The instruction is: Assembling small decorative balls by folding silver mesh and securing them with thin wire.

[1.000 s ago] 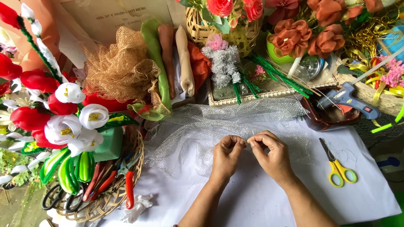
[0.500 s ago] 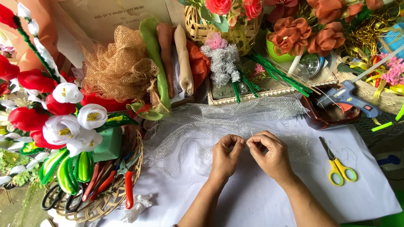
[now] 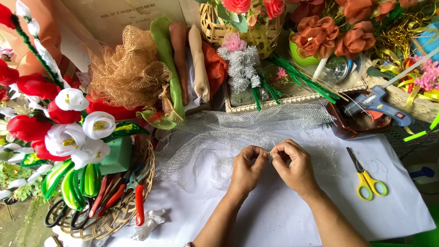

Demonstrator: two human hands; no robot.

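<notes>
My left hand (image 3: 247, 169) and my right hand (image 3: 295, 164) meet fingertip to fingertip over a white sheet (image 3: 274, 215) on the table. Between the pinched fingers is a small, thin piece that I cannot make out, close to the edge of a silver mesh net (image 3: 215, 137). The net lies spread across the sheet just beyond my hands. Both hands are closed in a pinch.
Yellow-handled scissors (image 3: 366, 176) lie right of my hands. A blue glue gun (image 3: 379, 103) rests at the back right. A woven basket (image 3: 114, 215) of pliers and tools sits at the left, under red and white fabric flowers (image 3: 68, 123). Gold netting (image 3: 128, 68), fabric rolls and flower baskets line the back.
My hands have stayed in the same place, with only small finger movements at the pinch. Nothing else has moved.
</notes>
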